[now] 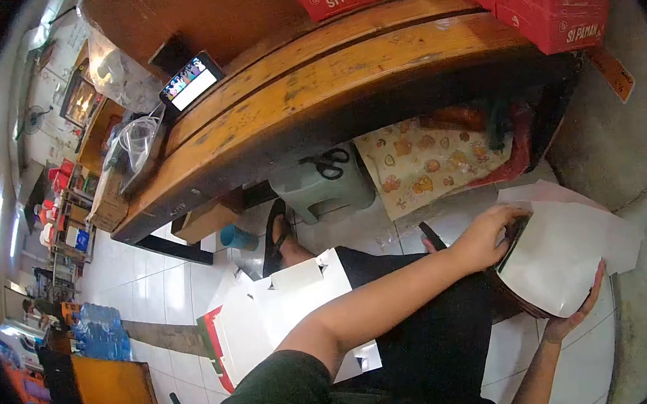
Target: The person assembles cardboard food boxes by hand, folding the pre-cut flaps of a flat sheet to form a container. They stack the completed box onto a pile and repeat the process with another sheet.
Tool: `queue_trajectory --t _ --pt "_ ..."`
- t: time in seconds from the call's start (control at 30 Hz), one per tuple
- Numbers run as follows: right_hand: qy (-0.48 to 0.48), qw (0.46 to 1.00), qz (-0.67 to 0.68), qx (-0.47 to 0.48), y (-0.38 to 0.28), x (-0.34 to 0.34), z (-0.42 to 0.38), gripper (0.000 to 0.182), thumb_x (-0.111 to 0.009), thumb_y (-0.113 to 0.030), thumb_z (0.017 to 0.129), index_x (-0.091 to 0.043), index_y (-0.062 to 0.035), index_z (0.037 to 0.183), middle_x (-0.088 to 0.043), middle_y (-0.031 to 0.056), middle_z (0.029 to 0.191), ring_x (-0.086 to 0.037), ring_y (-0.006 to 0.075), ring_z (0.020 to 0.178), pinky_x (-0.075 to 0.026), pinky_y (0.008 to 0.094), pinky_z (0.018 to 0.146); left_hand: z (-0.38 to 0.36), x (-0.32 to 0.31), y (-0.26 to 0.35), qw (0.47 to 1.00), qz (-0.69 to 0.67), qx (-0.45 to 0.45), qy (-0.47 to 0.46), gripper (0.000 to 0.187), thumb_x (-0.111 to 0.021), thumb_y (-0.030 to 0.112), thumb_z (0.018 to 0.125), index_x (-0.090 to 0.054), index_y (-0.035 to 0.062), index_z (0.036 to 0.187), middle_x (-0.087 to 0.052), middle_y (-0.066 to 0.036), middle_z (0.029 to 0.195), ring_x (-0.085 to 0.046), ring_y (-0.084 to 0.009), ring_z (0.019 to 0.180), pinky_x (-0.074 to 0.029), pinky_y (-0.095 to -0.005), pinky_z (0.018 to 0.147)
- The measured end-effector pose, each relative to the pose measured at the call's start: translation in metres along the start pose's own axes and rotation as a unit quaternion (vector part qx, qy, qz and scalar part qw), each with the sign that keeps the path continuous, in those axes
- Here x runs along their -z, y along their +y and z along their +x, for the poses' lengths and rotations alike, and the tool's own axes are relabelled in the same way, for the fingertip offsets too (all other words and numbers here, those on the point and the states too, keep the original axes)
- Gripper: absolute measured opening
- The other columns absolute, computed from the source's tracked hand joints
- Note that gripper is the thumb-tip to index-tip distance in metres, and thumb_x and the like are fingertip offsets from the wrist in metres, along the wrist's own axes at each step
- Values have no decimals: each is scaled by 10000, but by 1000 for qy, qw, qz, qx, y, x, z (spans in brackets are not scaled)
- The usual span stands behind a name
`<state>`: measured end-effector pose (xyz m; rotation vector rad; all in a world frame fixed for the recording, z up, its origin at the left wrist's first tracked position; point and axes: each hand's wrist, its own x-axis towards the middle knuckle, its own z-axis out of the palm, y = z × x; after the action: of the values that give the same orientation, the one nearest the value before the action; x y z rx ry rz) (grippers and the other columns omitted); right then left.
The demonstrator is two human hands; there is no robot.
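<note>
My left hand [489, 239] reaches across my lap, its fingers curled over the near edge of a stack of white cardboard sheets [558, 249]. The fingertips are partly hidden behind that edge. From below, my right hand [580, 316] grips the stack's lower right side, with fingers lying along its border. Several layers show at the lower left edge, and paler sheets fan out behind the top one. An unfolded white cardboard box [301, 290] with slots and a red and green edge rests on my lap beneath my left arm.
Ahead is a wooden bench [312, 86] carrying a phone [191, 82] and red printed boxes [546, 1]. Under it, black scissors [329, 164] lie on a grey stool [322, 190], beside patterned paper [429, 164]. A blue cup [238, 238] stands on the tiled floor.
</note>
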<state>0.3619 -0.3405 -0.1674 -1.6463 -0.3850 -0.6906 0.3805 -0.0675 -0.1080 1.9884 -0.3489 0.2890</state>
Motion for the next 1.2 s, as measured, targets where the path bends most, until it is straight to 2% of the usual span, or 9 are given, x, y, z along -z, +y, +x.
queue_trajectory --t 0.13,0.23,0.37,0.47,0.63,0.73,1.03,1.13,1.2 --pt "-4 1000 12 10 9 5 -4 791 -298 -658 997 -395 -67 1514 -306 195 1610 -267 385 1497 -220 581 1208 14 -10 -15 998 -24 25 49 407 -723 14 772 -681 41 1175 -657 -189 1220 -637 -363 1137 -508 -402 986" --pt "2 1000 14 11 8 4 -2 740 -319 -598 1007 -406 -61 1508 -321 182 1608 -274 380 1496 -219 573 1211 23 -22 -14 991 -22 56 123 225 -691 -26 739 -741 27 952 -705 -206 1018 -671 -380 1026 -526 -421 894" --pt "10 1000 -12 5 7 4 -3 779 -313 -607 983 -402 -26 1494 -332 227 1587 -301 413 1477 -237 608 1193 24 -23 -11 983 -65 138 104 140 -714 75 793 -746 27 921 -697 -211 975 -681 -366 976 -532 -421 854" --pt "-2 1000 19 10 4 4 -2 688 -359 -509 987 -424 -47 1492 -331 190 1601 -270 390 1496 -221 571 1209 20 -22 -8 986 -53 113 114 195 -728 190 840 -738 7 906 -677 -208 925 -680 -351 921 -532 -411 807" --pt "12 1000 -17 4 10 6 -4 731 -347 -572 965 -453 -29 1442 -371 224 1558 -302 413 1470 -228 610 1192 24 -35 -11 981 -54 114 148 379 -736 350 871 -670 -23 877 -647 -179 843 -656 -308 787 -515 -389 722" --pt "1 1000 -30 3 9 11 -4 677 -365 -554 957 -492 -30 1368 -384 224 1540 -312 417 1457 -242 614 1183 23 -50 -9 951 -134 227 163 395 -724 383 888 -621 2 890 -652 -174 847 -641 -289 799 -505 -390 750" --pt "-9 1000 11 -10 15 13 -5 554 -331 -470 985 -518 -50 1296 -395 226 1523 -328 422 1439 -282 606 1170 27 -71 -22 931 -130 301 160 417 -703 391 920 -588 0 1010 -652 -178 995 -651 -295 945 -504 -398 827" --pt "-12 1000 -16 -22 11 20 -3 560 -308 -472 1018 -517 -41 1309 -417 216 1507 -361 395 1425 -294 579 1172 -9 -41 -12 945 -169 234 156 459 -704 409 924 -591 -2 1093 -628 -187 1081 -632 -334 1022 -501 -413 873" --pt "18 998 -14 -58 2 16 -1 569 -288 -470 1042 -512 -23 1315 -438 210 1490 -393 373 1407 -304 560 1173 -56 15 11 979 -5 125 162 525 -719 420 906 -575 4 1192 -593 -209 1172 -602 -364 1076 -492 -435 921"
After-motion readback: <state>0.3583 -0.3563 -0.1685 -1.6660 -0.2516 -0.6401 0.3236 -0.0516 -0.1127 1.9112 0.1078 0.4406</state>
